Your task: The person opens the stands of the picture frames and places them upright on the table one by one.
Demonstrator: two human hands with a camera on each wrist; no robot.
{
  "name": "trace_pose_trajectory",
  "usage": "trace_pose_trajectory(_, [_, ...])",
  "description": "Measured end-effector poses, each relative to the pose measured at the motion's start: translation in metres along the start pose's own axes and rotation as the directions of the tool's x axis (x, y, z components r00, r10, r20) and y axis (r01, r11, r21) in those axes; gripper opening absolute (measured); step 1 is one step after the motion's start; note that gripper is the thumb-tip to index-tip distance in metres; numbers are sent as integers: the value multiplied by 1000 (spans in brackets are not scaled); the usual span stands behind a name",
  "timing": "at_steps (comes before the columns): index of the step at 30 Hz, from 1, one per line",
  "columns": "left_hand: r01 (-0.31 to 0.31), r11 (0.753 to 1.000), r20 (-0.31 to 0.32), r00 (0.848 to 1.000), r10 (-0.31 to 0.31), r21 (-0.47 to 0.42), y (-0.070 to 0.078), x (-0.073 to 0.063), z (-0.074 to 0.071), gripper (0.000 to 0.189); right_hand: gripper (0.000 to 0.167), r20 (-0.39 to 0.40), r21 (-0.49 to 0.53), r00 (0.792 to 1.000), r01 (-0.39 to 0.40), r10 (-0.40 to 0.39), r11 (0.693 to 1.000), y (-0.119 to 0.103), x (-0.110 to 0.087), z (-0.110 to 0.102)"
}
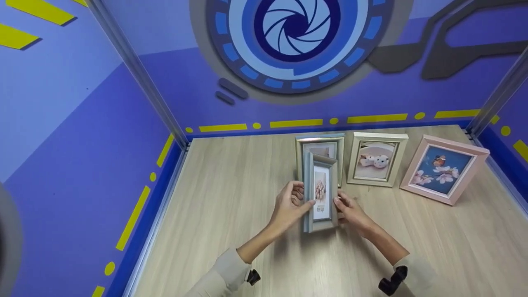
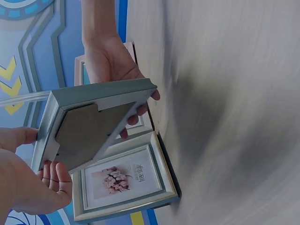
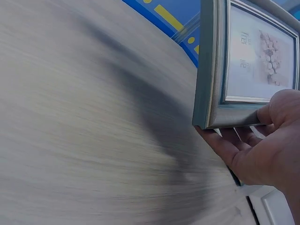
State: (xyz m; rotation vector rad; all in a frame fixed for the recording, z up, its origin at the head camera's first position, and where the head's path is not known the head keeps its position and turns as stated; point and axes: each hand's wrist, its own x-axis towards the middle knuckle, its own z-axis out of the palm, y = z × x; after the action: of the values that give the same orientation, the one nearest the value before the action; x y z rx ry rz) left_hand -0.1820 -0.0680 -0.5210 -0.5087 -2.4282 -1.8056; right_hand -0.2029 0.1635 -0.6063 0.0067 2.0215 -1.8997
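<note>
Both hands hold a grey-blue picture frame [image 1: 322, 194] upright above the table, its front angled to the right in the head view. Inside it is a print of pink flowers. My left hand [image 1: 288, 211] grips the left edge, thumb on the front and fingers behind. On the opposite edge, my right hand [image 1: 355, 215] grips with the thumb in front; its fingers [image 3: 234, 143] reach under and behind in the right wrist view. The brown back panel [image 2: 79, 129] faces the left wrist camera. Behind the held frame, a gold-rimmed frame [image 1: 340, 165] stands partly hidden.
To the right stand a cream-gold frame [image 1: 351, 161] with two spotted white figures and a pink frame [image 1: 413, 167] with a bird and blossoms. The wood-grain table [image 1: 231, 173] meets a blue-purple back wall [image 1: 173, 90] and side panels with metal edge posts [image 1: 140, 66].
</note>
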Motion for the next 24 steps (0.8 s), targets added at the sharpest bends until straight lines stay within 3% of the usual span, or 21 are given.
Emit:
trace_pose_trajectory(8, [-5,1000,33,999,5,-11,4,4,12,44,56,71,45,997,-15,12,999,4,-1,2])
trace_pose_trajectory(17, [-61,997,112,992,64,-37,-1,0,11,45,59,163,59,987,-19,9,998,10,1,-1])
trace_pose_trajectory(20, [-61,996,181,981,72,-64,-2,-1,11,50,59,181,91,983,-34,17,995,13,1,-2])
trace_pose_trajectory(24, [-70,995,287,954,89,-77,-3,-1,11,61,60,205,144,979,-49,18,988,15,2,-3])
